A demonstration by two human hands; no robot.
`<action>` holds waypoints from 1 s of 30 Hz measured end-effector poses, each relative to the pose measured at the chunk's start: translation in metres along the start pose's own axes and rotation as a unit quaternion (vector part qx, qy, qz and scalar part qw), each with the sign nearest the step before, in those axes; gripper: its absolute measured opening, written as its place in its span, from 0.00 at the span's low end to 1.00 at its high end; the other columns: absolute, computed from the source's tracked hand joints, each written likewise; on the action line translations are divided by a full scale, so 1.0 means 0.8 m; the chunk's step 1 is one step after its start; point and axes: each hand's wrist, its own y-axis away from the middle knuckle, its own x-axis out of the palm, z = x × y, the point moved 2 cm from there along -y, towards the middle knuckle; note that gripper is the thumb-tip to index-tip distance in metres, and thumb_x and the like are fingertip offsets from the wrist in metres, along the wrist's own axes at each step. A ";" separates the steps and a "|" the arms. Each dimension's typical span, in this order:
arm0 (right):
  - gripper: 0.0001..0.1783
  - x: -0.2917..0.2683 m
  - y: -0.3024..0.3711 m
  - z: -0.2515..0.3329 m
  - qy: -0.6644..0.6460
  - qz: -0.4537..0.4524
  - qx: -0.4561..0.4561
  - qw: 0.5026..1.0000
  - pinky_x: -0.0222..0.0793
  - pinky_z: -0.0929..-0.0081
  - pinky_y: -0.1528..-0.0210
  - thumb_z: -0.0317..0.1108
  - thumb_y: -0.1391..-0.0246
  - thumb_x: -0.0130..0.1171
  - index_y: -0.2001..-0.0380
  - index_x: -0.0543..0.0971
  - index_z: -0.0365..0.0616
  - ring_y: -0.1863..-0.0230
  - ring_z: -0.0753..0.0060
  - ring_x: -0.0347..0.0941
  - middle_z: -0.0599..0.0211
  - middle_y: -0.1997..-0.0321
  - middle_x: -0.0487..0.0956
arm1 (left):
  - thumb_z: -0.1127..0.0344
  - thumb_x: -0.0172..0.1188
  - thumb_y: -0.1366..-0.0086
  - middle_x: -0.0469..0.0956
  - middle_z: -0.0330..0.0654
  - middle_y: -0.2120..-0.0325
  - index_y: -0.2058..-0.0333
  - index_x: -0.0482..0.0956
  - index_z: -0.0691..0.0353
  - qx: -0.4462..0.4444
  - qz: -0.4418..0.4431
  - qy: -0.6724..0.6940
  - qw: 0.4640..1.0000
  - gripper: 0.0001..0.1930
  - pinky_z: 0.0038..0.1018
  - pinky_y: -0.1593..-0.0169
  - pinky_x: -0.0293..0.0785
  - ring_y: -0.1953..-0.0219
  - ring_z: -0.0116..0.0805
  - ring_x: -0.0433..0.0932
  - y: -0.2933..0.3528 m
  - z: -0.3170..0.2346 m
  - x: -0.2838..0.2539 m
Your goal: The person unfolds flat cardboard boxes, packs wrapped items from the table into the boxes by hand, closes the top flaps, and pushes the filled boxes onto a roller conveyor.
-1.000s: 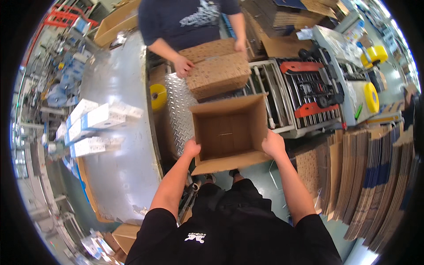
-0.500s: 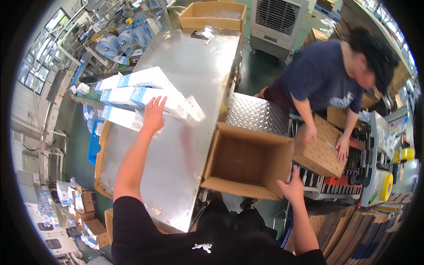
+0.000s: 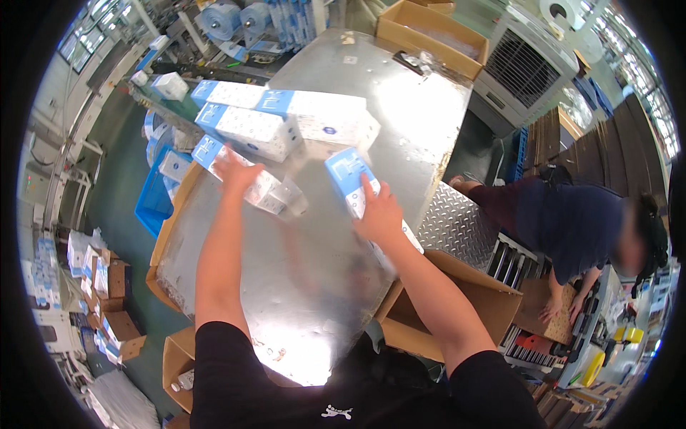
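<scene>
My left hand (image 3: 237, 174) is closed around the nearest long white-and-blue box (image 3: 266, 194) on the metal table (image 3: 314, 250). Its far-left end is blue. My right hand (image 3: 379, 213) grips another white-and-blue box (image 3: 346, 171), tilted toward the table's right edge, its blue end pointing away from me. Beyond my hands lies a group of similar boxes (image 3: 321, 114), side by side and partly overlapping. Below my right forearm stands an open brown carton (image 3: 493, 289), partly covered by that arm; its inside is only partly visible.
A co-worker (image 3: 572, 222) bends at the right with both hands on a brown carton (image 3: 544, 309) over rollers. A diamond-plate metal surface (image 3: 457, 222) adjoins the table. An open carton (image 3: 429, 36) and an air cooler (image 3: 525, 68) stand farther back. A blue bin (image 3: 153, 196) is at the left.
My right hand has gone from beside the open carton to the table and now holds a box. My left hand has shifted to the nearest box. The view has turned; the co-worker bends lower.
</scene>
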 end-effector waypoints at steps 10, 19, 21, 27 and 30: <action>0.59 -0.097 0.129 -0.134 -0.626 0.048 -0.002 0.779 0.60 0.63 0.30 0.33 0.60 0.76 0.26 0.55 0.37 0.31 0.58 0.65 0.54 0.31 0.68 | 0.77 0.71 0.48 0.74 0.53 0.40 0.36 0.66 0.70 0.009 0.283 0.573 0.769 0.40 0.42 0.38 0.75 0.40 0.49 0.75 0.202 0.135 0.023; 0.44 -0.182 0.446 -0.303 -0.738 -0.008 0.038 0.673 0.72 0.58 0.37 0.33 0.55 0.79 0.35 0.70 0.42 0.40 0.60 0.75 0.60 0.39 0.78 | 0.37 0.64 0.38 0.67 0.45 0.32 0.28 0.61 0.53 0.157 0.457 0.583 0.653 0.45 0.51 0.24 0.46 0.30 0.47 0.63 0.490 -0.135 -0.005; 0.43 -0.210 0.501 -0.328 -0.747 -0.141 0.131 0.636 0.70 0.55 0.37 0.43 0.53 0.76 0.36 0.70 0.39 0.40 0.55 0.74 0.53 0.41 0.77 | 0.36 0.59 0.36 0.68 0.47 0.32 0.30 0.64 0.53 0.529 0.327 0.368 0.691 0.42 0.49 0.23 0.44 0.29 0.46 0.63 0.518 -0.172 0.029; 0.29 -0.284 0.567 -0.393 -0.367 -0.334 -0.109 0.861 0.74 0.62 0.43 0.42 0.46 0.72 0.46 0.75 0.36 0.48 0.60 0.77 0.52 0.51 0.78 | 0.54 0.72 0.47 0.70 0.60 0.41 0.24 0.47 0.39 0.567 0.565 -0.134 0.584 0.56 0.48 0.34 0.65 0.41 0.56 0.72 0.620 -0.201 0.212; 0.17 -0.247 0.525 -0.364 -0.480 -0.334 -0.057 0.809 0.79 0.68 0.51 0.40 0.40 0.66 0.58 0.78 0.37 0.56 0.64 0.79 0.55 0.58 0.79 | 0.51 0.70 0.44 0.69 0.57 0.38 0.26 0.53 0.40 0.575 0.593 -0.314 0.467 0.50 0.46 0.32 0.63 0.38 0.54 0.70 0.637 -0.161 0.286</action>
